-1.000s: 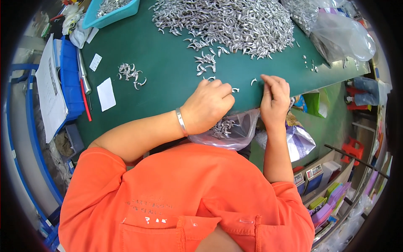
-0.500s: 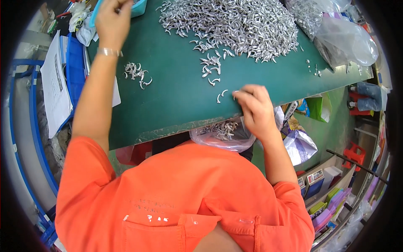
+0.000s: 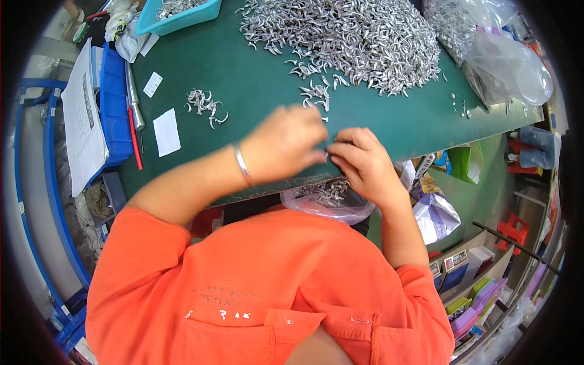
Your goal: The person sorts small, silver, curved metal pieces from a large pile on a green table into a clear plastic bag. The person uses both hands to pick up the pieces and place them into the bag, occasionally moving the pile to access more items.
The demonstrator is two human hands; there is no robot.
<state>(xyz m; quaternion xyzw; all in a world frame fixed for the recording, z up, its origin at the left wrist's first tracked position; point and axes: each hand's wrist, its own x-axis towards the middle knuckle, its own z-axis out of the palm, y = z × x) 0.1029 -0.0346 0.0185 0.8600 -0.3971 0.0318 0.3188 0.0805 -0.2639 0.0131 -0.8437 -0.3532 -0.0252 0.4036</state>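
Note:
At the near edge of the green tabletop my two hands almost meet. My left hand [image 3: 287, 145], blurred by motion, hovers over the small curved silvery pieces nearest me; its fingers are bent, but their grip does not show clearly. My right hand [image 3: 366, 163] is closed in a pinch beside it, and whatever lies between its fingertips is too small to make out. A short trail of silvery pieces [image 3: 316, 92] lies just beyond the hands. Farther back rises a big heap of these pieces [image 3: 359, 42]. A smaller group [image 3: 205, 107] sits apart on the left.
Below the table edge an open clear plastic bag [image 3: 350, 213] holds more pieces. A turquoise basket [image 3: 182, 23] with pieces stands far left, near a blue tray [image 3: 115, 106], a red pen [image 3: 135, 140] and white paper [image 3: 166, 132]. Filled plastic bags [image 3: 502, 61] lie far right.
My left hand has come from the turquoise basket at the far left to beside my right hand. My right hand has shifted slightly nearer me and remains pinched.

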